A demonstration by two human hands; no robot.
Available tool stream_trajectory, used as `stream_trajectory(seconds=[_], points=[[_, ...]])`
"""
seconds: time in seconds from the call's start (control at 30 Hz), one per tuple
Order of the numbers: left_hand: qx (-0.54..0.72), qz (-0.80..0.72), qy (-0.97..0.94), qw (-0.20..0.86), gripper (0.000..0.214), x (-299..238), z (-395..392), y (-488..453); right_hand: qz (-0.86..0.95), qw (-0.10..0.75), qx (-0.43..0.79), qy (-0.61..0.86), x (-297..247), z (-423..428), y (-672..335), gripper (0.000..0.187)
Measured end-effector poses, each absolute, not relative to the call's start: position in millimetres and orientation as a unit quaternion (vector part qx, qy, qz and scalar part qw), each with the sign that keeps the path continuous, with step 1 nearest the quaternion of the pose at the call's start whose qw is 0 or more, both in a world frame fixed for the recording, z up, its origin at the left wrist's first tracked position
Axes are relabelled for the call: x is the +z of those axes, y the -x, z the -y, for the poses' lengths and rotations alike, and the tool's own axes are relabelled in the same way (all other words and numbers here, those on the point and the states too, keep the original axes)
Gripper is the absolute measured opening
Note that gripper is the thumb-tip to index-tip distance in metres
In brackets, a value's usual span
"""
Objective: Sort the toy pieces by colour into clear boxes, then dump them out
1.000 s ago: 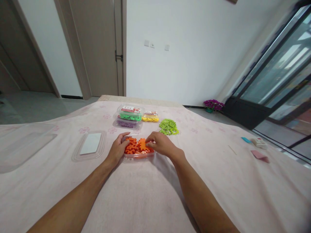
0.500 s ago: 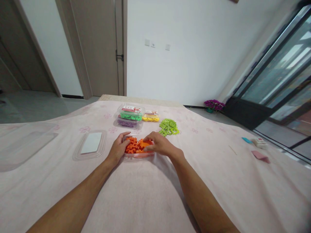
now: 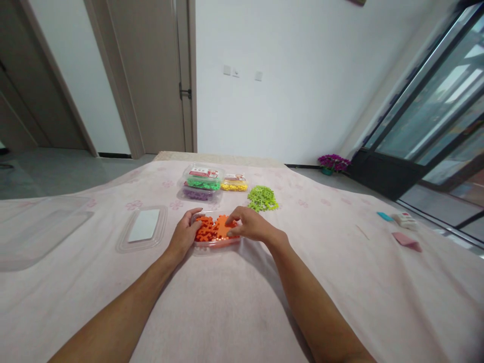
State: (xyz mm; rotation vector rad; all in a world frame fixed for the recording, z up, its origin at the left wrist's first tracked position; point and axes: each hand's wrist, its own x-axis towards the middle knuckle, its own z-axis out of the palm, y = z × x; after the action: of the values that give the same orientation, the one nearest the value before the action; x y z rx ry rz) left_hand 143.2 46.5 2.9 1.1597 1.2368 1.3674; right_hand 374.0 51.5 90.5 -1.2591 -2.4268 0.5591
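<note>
A clear plastic box (image 3: 217, 244) full of orange interlocking plastic pieces (image 3: 206, 229) stands on the cloth in front of me. My left hand (image 3: 186, 233) grips its left side, with the thumb over the rim. From the right, my right hand (image 3: 247, 224) reaches over the rim, its thumb and fingers closed on an orange piece (image 3: 223, 226) among the others. Just beyond that hand lies a loose heap of lime-green pieces (image 3: 262, 198). A clear lid (image 3: 161, 237) with a white card (image 3: 143, 225) rests flat to the left.
Behind the open box, a box of green pieces (image 3: 204, 177) is stacked on a box of purple pieces (image 3: 199, 194), beside a box of yellow pieces (image 3: 234, 183). A large clear plastic tray (image 3: 41, 232) lies far left. Pink paper (image 3: 406, 241) and a small white block (image 3: 404, 220) lie far right.
My right fingers have shifted slightly within the box, and a flat orange piece by them now shows more fully. My left hand keeps its hold. The view has tilted slightly.
</note>
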Motion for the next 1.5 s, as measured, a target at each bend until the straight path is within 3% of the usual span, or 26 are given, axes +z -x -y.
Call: stream_trajectory(seconds=[0.3, 0.6, 0.83, 1.23, 1.4, 1.5], points=[[0.555, -0.507, -0.47, 0.462, 0.048, 4.5, -44.9, -143.2, 0.86, 0.169, 0.194, 0.44, 88.9, -50.7, -370.5, 0.032], [0.555, -0.501, -0.461, 0.478, 0.048, 8.4, -43.1, -145.4, 0.856, 0.204, 0.181, 0.439, 78.2, -55.3, -367.9, 0.017], [0.554, -0.501, -0.47, 0.471, 0.048, 5.2, -45.8, -143.3, 0.856, 0.176, 0.173, 0.453, 83.8, -50.4, -366.2, 0.04], [0.554, -0.506, -0.477, 0.457, 0.048, 4.8, -46.2, -142.8, 0.87, 0.208, 0.128, 0.429, 69.8, -59.4, -365.5, 0.025], [0.543, -0.516, -0.474, 0.462, 0.049, 10.3, -44.1, -144.8, 0.883, 0.181, 0.097, 0.423, 76.0, -56.9, -367.6, 0.036], [0.542, -0.511, -0.465, 0.478, 0.049, 16.6, -41.6, -146.5, 0.892, 0.143, 0.079, 0.422, 81.8, -53.0, -367.1, 0.031]])
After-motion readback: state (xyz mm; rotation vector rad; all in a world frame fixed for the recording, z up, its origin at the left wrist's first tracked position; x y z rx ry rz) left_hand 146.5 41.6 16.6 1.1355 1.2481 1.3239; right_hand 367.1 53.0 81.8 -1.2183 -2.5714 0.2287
